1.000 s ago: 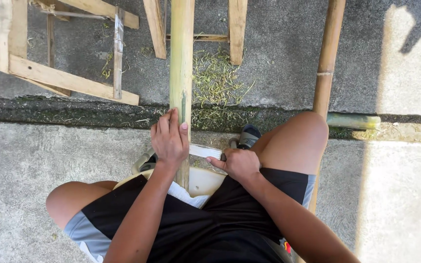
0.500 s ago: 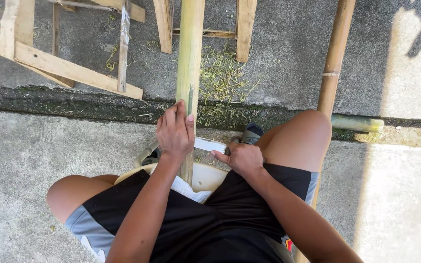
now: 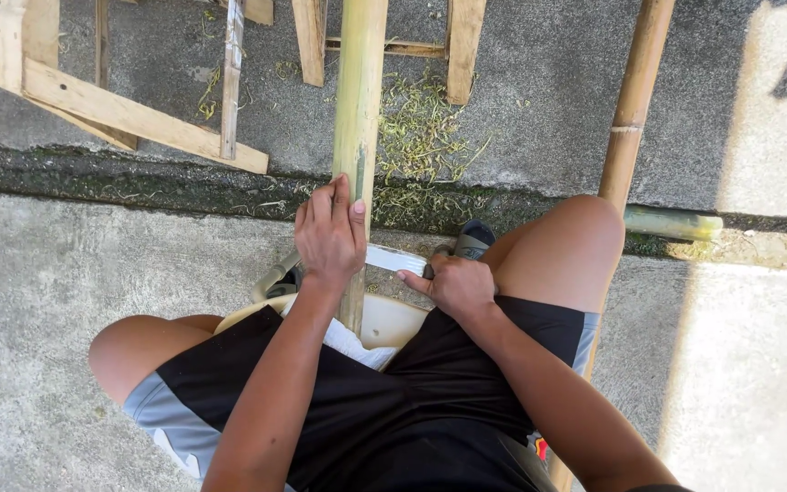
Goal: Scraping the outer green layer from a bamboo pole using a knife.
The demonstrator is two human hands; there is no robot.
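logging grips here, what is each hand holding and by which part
Left hand wraps the bamboo pole near its lower end. Right hand grips a knife by its handle, blade against the pole.

The concrete ground (image 3: 66,273) is split by a dark, mossy seam (image 3: 138,187) running left to right. On the far slab lie a wooden frame (image 3: 129,114) at left and green shavings (image 3: 421,118) in the middle. A bamboo pole (image 3: 630,109) rests at right.
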